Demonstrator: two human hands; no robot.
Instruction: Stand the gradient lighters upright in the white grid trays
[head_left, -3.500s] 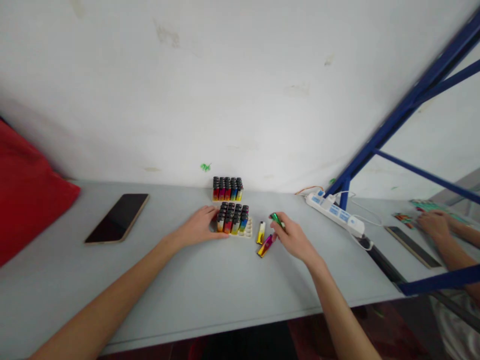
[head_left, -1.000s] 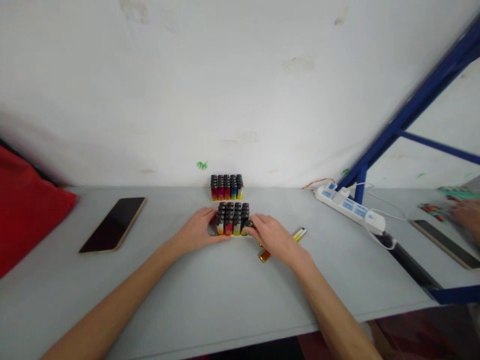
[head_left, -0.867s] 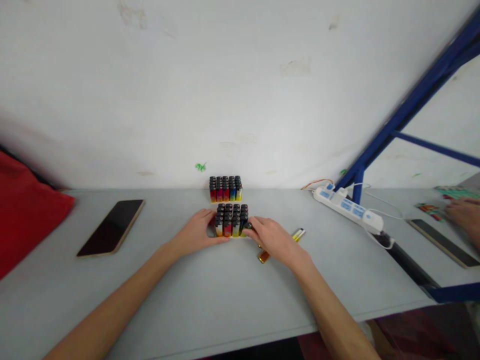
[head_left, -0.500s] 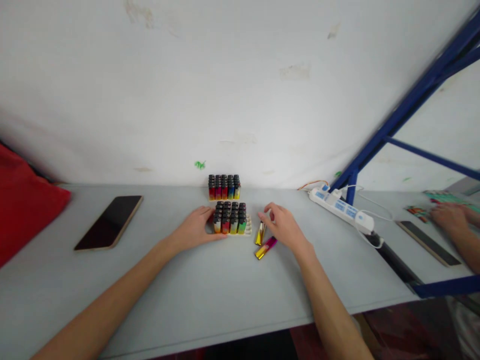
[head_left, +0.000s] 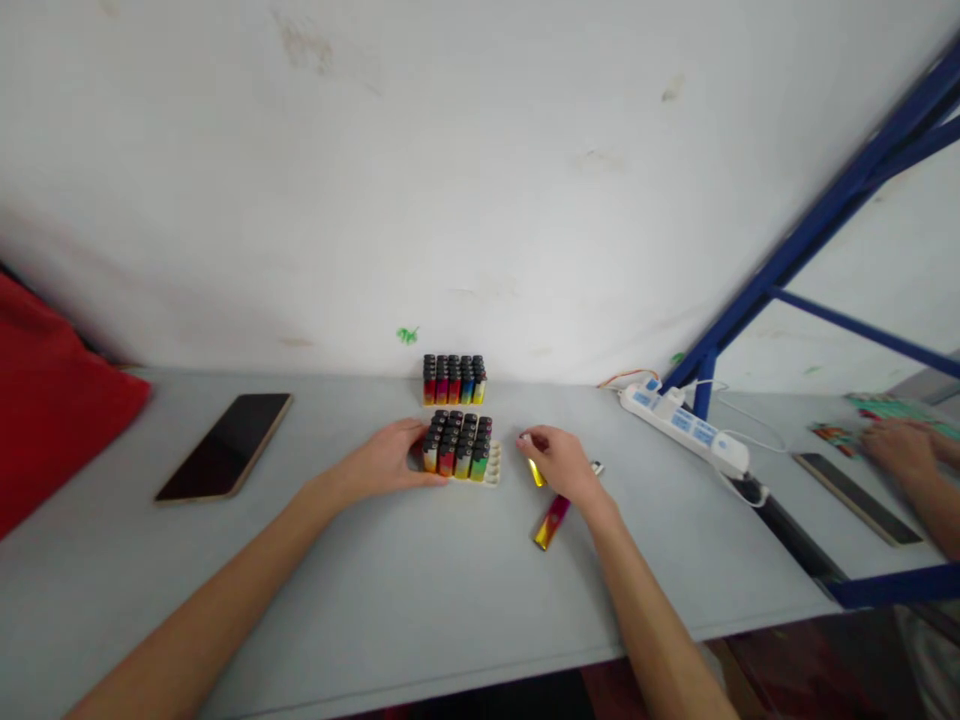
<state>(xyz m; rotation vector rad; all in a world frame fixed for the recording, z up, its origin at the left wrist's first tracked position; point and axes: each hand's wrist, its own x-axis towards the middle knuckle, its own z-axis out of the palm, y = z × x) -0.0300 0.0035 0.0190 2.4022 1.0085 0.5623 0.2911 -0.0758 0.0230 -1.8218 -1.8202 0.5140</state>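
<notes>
My left hand (head_left: pixel 390 458) grips the left side of a white holder (head_left: pixel 493 468) filled with upright lighters in several colours; its right-hand column of slots is bare. To the right of the holder, my right hand (head_left: pixel 556 460) pinches a yellow lighter (head_left: pixel 536 473) by its upper end. A purple and yellow lighter (head_left: pixel 553 521) lies on the table, partly beneath my right wrist. Behind the first holder stands a second block of upright lighters (head_left: pixel 454 382), untouched.
A phone (head_left: pixel 225 448) and red fabric (head_left: pixel 60 400) lie at the left. At the right are a white power strip (head_left: pixel 684 428) with cables, a blue metal frame (head_left: pixel 750 295), another phone (head_left: pixel 856 498) and another person's hands (head_left: pixel 900 446).
My right hand has closed on the yellow lighter. The purple and yellow lighter has shifted right and toward me. The front holder has turned slightly with my left hand on it.
</notes>
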